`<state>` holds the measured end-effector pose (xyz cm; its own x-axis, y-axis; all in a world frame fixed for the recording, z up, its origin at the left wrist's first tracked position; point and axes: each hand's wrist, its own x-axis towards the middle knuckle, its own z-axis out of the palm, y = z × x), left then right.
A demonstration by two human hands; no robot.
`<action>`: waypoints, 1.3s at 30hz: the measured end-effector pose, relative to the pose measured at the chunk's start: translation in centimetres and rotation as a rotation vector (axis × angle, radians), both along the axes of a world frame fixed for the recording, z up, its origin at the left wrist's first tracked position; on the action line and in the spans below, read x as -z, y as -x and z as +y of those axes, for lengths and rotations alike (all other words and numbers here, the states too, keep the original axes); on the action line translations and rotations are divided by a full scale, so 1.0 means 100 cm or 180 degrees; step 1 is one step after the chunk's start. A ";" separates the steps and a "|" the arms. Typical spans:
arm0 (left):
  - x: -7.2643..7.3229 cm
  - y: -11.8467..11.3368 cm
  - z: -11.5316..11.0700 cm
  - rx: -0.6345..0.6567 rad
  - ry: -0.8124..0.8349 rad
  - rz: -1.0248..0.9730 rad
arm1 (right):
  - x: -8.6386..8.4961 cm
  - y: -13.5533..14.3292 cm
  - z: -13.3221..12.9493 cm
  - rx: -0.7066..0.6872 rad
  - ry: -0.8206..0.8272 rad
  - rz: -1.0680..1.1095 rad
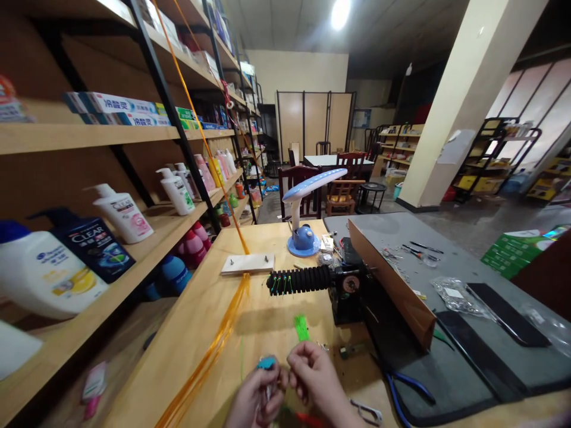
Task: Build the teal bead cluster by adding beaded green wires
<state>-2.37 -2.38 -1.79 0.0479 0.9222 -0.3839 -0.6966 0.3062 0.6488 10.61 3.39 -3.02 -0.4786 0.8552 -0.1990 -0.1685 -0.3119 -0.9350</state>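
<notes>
My left hand [256, 397] is closed around a small object with a teal top [266, 362]; its lower part is hidden in my fingers. Close beside it, my right hand [316, 375] is pinched, thumb against forefinger, and whatever lies between the tips is too small to make out. Just beyond the hands, a bundle of bright green strands [301, 327] lies on the wooden table [196, 333]. A thin green strand [242, 359] shows left of my left hand. Farther off, a black ribbed roller [307, 280] carries several small green-and-blue threaded pieces near its left end.
Orange strands [223, 324] run through a pale clamp plate [248, 264] and across the table's left side. A blue lamp [303, 240] stands behind the roller. Blue-handled pliers [413, 386] lie at right, near a brown upright board [392, 285]. Shelves of bottles [122, 211] line the left.
</notes>
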 end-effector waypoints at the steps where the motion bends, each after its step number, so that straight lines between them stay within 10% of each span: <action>1: 0.002 0.001 -0.001 0.0054 0.0001 -0.0039 | 0.000 0.003 -0.001 -0.0043 -0.0010 -0.0043; 15: 0.008 -0.004 -0.003 -0.0067 -0.0004 0.0401 | -0.019 0.014 -0.008 0.0009 -0.0143 -0.0099; 25: 0.007 -0.014 -0.003 -0.0850 0.0352 0.0451 | 0.013 0.018 -0.020 0.0357 -0.0069 0.0327; 39: 0.015 -0.011 -0.001 -0.0465 0.0556 -0.0278 | 0.022 0.020 -0.033 0.0410 -0.0291 0.0599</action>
<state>-1.31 -2.49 -3.31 -0.0411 0.8417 -0.5384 -0.7930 0.3004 0.5300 8.62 0.08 -5.21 -0.3859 0.9219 -0.0358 -0.3752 -0.1923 -0.9068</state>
